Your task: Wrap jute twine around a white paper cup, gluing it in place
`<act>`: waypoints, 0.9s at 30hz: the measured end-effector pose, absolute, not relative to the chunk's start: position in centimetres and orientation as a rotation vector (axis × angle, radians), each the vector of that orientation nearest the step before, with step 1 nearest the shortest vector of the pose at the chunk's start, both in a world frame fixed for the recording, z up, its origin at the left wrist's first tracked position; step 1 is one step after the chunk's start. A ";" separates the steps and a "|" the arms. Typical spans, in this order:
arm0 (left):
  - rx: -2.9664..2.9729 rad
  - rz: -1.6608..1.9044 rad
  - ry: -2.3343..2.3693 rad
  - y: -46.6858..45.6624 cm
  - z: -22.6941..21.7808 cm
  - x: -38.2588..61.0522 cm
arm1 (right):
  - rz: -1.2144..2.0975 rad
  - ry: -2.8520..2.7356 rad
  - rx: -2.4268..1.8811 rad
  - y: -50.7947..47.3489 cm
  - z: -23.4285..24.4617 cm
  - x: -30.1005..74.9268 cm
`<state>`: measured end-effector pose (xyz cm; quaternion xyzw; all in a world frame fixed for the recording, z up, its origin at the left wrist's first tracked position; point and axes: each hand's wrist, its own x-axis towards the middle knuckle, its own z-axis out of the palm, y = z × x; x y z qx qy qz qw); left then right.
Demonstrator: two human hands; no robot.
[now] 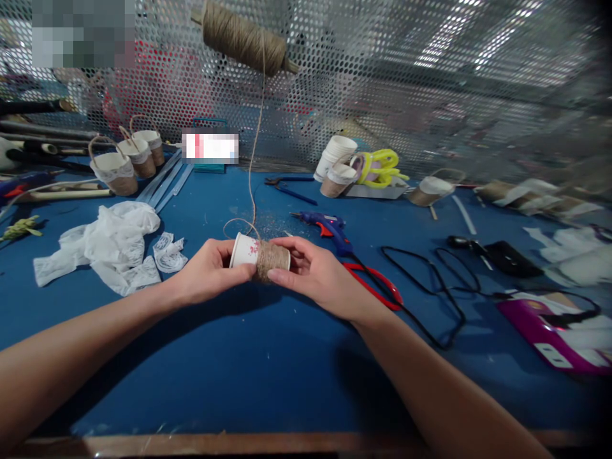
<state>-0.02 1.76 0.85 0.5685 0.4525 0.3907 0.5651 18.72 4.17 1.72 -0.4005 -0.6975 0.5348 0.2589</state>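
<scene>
Between both hands a paper cup [245, 250] lies on its side above the blue table, its white part on the left showing a small reddish print. Jute twine [272, 260] is wound around its right part. My left hand [213, 268] grips the white end, thumb along the near side. My right hand [313, 271] is closed around the wound end, thumb pressed on the twine. From the cup a strand rises to a large twine spool [243, 39] hung at the mesh panel. A loose loop of the strand lies just behind the cup.
Behind the right hand lies a blue glue gun [329, 229] with a black cable; red-handled scissors [377, 285] are nearby. Pliers [291, 189] lie farther back. White lace [109, 248] is heaped left. Twine-wrapped cups with handles [115, 173] stand back left, stacked white cups [335, 157] back right.
</scene>
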 end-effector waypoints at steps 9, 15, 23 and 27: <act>1.072 1.032 0.850 2.1 0.4 -0.4 | 1.130 -2.044 -1.021 3.8 1.7 18.8; 0.800 1.011 0.768 2.4 0.8 -0.2 | 0.727 -2.271 -0.947 3.6 2.2 18.8; 1.134 0.907 0.857 1.6 0.6 0.1 | 0.965 -2.143 -0.994 4.4 3.0 18.6; 1.219 0.783 0.855 1.0 1.0 0.4 | 1.178 -2.044 -1.039 4.7 2.5 18.1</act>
